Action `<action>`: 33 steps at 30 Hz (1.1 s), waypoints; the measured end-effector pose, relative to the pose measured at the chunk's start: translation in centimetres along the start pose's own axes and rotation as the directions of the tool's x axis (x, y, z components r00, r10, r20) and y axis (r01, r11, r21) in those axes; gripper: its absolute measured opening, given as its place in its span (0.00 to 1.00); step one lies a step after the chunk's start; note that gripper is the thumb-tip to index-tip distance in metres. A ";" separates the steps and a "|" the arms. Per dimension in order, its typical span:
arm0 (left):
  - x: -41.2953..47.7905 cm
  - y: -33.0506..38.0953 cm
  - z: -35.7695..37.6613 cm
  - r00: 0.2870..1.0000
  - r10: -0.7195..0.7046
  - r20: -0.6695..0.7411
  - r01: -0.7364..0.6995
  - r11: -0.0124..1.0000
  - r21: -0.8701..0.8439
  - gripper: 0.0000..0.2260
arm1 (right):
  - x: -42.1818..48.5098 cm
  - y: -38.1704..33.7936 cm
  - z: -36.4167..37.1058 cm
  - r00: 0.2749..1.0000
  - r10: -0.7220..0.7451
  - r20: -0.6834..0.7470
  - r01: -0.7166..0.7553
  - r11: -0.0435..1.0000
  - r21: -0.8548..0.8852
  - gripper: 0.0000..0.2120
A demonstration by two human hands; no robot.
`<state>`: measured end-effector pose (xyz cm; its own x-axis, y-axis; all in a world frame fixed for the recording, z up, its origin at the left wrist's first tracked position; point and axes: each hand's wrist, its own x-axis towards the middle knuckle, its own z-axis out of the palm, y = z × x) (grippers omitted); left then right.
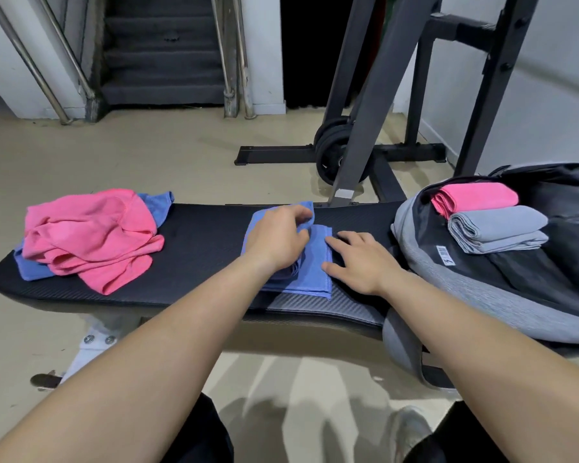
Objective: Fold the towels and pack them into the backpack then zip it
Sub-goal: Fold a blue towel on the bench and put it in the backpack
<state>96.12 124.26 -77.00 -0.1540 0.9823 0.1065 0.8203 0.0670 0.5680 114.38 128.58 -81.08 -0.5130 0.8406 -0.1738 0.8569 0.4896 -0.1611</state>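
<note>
A blue towel [315,269], partly folded, lies on the middle of the black bench [201,238]. My left hand [278,238] pinches its far edge, which is lifted and folded toward me. Just right of it, my right hand [361,262] lies flat with straight fingers, pressing on the towel's right edge. An open grey backpack [475,295] lies on the bench's right end. Inside it are a folded pink towel [475,197] and a folded grey towel [498,232]. A loose pile of pink towels [91,235] over blue ones [30,269] sits on the bench's left end.
Behind the bench stands a dark metal rack [375,105] with weight plates [331,148] at its foot. A staircase [161,51] with steel railings rises at the back left. The floor is beige. My knees and a shoe show at the bottom edge.
</note>
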 end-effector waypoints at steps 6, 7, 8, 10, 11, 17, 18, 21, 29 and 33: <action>0.2 1.1 2.0 0.999 -0.006 0.046 0.002 0.997 0.081 0.19 | 0.0 0.3 -0.2 0.999 0.004 0.044 -0.005 1.000 0.022 0.34; 0.1 1.2 2.4 0.997 -0.010 0.080 0.002 0.994 0.106 0.19 | 0.0 0.4 -0.4 0.998 0.002 0.055 -0.004 1.000 0.028 0.33; 0.1 1.3 2.6 0.992 -0.016 0.122 0.002 0.993 0.118 0.19 | 0.1 0.5 -0.5 0.998 0.004 0.055 -0.006 0.999 0.038 0.31; 0.3 1.2 2.6 0.984 -0.025 0.175 0.020 0.999 0.025 0.17 | 0.3 0.9 -0.9 1.000 0.024 -0.009 -0.024 0.997 0.067 0.25; 0.3 1.1 2.1 0.987 -0.023 0.162 0.038 0.995 -0.089 0.15 | 0.4 1.0 -1.2 0.996 0.045 -0.071 -0.038 0.995 0.093 0.23; 0.7 -2.8 -1.2 0.990 0.037 -0.136 -0.015 0.987 0.160 0.13 | 1.3 -2.2 -2.6 0.925 -0.018 -0.379 0.096 0.978 0.186 0.23; 0.8 -3.7 -1.2 0.994 0.057 -0.097 -0.033 0.972 0.233 0.16 | 1.6 -3.1 -2.5 0.921 -0.070 -0.383 0.138 0.978 0.153 0.24; 0.7 -5.2 -0.4 0.994 0.075 0.080 -0.098 0.935 0.341 0.23 | 2.7 -5.1 -1.5 0.951 -0.160 -0.266 0.179 0.983 0.046 0.28; -0.2 -5.8 2.1 0.958 0.033 0.285 -0.172 0.859 0.481 0.28 | 3.1 -4.1 1.3 1.000 -0.025 0.019 0.025 0.999 -0.028 0.36; -0.1 -6.4 2.6 0.940 0.004 0.342 -0.153 0.899 0.410 0.28 | 2.9 -4.0 1.9 0.999 -0.023 0.023 0.023 1.000 0.008 0.36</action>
<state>92.30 124.22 -82.74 0.0472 0.9832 -0.1765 0.9871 -0.0188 0.1593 109.38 128.57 -82.81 -0.5336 0.8236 -0.1925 0.8446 0.5068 -0.1726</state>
